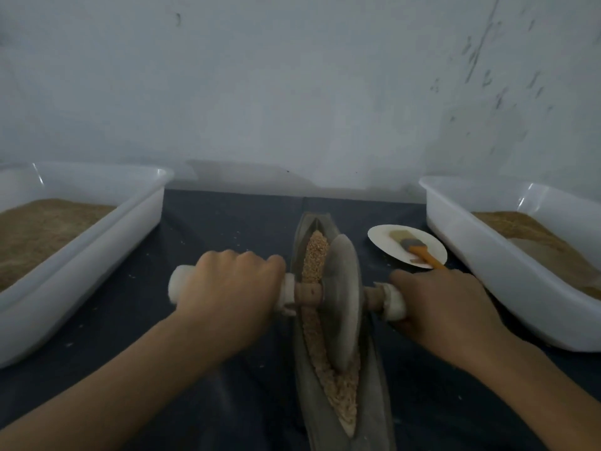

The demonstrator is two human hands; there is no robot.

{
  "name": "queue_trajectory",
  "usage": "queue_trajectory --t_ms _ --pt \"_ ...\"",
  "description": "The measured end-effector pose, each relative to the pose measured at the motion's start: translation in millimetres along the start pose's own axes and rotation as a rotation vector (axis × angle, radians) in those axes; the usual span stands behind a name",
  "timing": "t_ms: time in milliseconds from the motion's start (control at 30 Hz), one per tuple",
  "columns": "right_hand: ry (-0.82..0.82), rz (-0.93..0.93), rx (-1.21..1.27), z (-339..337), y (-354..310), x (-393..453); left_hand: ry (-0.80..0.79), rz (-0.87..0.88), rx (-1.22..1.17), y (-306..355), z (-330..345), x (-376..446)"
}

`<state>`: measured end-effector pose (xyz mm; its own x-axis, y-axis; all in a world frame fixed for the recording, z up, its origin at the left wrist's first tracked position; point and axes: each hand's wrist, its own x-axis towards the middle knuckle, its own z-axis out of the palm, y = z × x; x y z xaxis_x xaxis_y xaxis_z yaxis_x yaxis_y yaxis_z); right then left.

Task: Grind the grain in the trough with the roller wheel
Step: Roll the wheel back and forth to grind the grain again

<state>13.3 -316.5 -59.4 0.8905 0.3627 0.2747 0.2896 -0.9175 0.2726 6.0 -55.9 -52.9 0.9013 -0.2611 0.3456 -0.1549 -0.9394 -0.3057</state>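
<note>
Nearest to us, our two forearms reach in from the near edge. Going left to right: a white tub (97,222) of brownish meal sits at the far left of the dark counter (211,229). Next comes our left hand (227,284), fingers curled tight around the left end of the handle (177,284), gripping it from above. Between our hands lies the trough (300,369), a narrow boat-shaped channel whose long axis runs from near us to far, straight down the middle of the counter. Grain (313,255) fills it along its length, looking coarser at the far end and more crushed near us. The wheel (344,301) stands upright on its edge in the trough, roughly at mid-length, with the handle crossing the trough at right angles. Our right hand (445,307) wraps the handle's right end in the same closed grip. Both hands sit about equally far from the wheel, one on each side, so we judge the next stroke must run along the trough, away or toward us, pushed evenly. Further right a plate (383,236) holds a brush (419,250), and a second tub (487,255) of meal stands at the far right.
</note>
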Motion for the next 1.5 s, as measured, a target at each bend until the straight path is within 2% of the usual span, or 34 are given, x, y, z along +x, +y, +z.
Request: queue_trajectory --t_ms 133,267,400,533,600,667,833,1033,1200,1300,1367,1433,1500 --pt "0.085 0.036 0.034 17.4 7.3 55.9 -0.050 -0.038 -0.109 -8.7 20.5 52.9" --pt "0.126 0.020 -0.066 17.2 8.8 88.3 -0.070 -0.065 -0.196 -14.3 33.3 75.1" --pt "0.140 -0.033 -0.077 8.1 1.4 56.2 -0.068 -0.069 -0.193 -8.5 27.1 44.3" --pt "0.193 -0.106 -0.064 -14.0 -5.8 -5.0 0.003 -0.016 -0.033 -1.4 8.1 -7.0" --pt "0.079 -0.079 -0.026 -18.0 -7.7 -21.8 0.105 0.044 0.074 0.2 -0.4 -18.1" --pt "0.010 -0.043 0.006 -10.5 -5.8 -22.8 0.126 0.069 0.090 1.2 -3.8 -12.3" --pt "0.084 0.060 0.053 20.3 2.0 31.8 0.071 -0.003 -0.019 2.9 17.1 44.3" --pt "0.165 0.059 -0.024 32.2 11.3 96.4 0.021 -0.039 -0.135 -13.3 38.6 89.5" --pt "0.178 0.005 -0.072 21.5 3.5 50.8 0.098 -0.033 -0.086 -2.9 29.3 47.8" --pt "0.203 -0.049 -0.043 7.4 -1.4 3.3 0.230 0.096 0.011 4.8 11.0 2.2" --pt "0.155 -0.075 0.019 -2.0 -2.0 -19.8 0.292 0.137 -0.013 7.5 -2.5 -18.2" --pt "0.037 -0.080 0.004 -5.3 -2.4 -28.5 0.275 0.124 -0.062 7.4 -2.7 -24.0" --pt "0.070 -0.083 0.003 -3.7 -1.4 -20.0 0.236 0.085 -0.021 6.6 3.0 -12.4"
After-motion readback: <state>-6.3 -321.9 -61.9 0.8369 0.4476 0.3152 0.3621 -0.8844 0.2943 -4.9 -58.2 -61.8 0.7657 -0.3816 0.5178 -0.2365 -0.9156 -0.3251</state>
